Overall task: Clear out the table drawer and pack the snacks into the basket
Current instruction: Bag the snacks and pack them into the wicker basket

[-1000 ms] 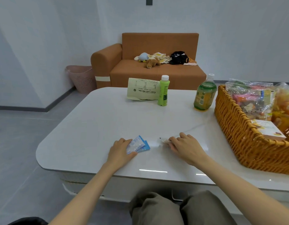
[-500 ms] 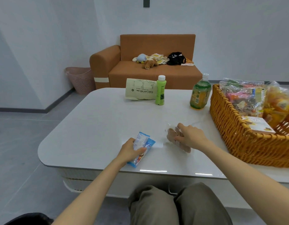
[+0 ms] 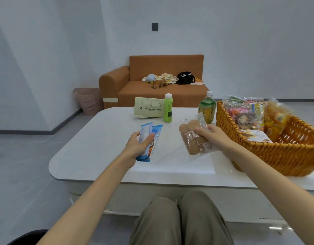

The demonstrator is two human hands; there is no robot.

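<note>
Both snacks were off the surface point(image 3: 103, 138), so the step in hand was, I judged, the carry to the basket point(image 3: 258, 156) at the right of the frame. It would go best with the right hand point(image 3: 212, 137) leading, since it was nearer the rim. That hand should lift the biscuit bag point(image 3: 193, 140) clear of the woven wall and lay it flat rather than drop it, as the biscuits would probably crack under a knock. The left hand point(image 3: 136, 145) could follow, keeping clear of the round bottle point(image 3: 207, 110) just left of the basket.

The right fingers point(image 3: 201, 129) were curled round the bag's upper part. It was clear film over rows of round tan biscuits, and its lower end hung loose. The left fingers point(image 3: 135, 136) and thumb were wrapped round two slim blue packets point(image 3: 150, 137), held upright at centre frame and looking glossy and sealed.
</note>
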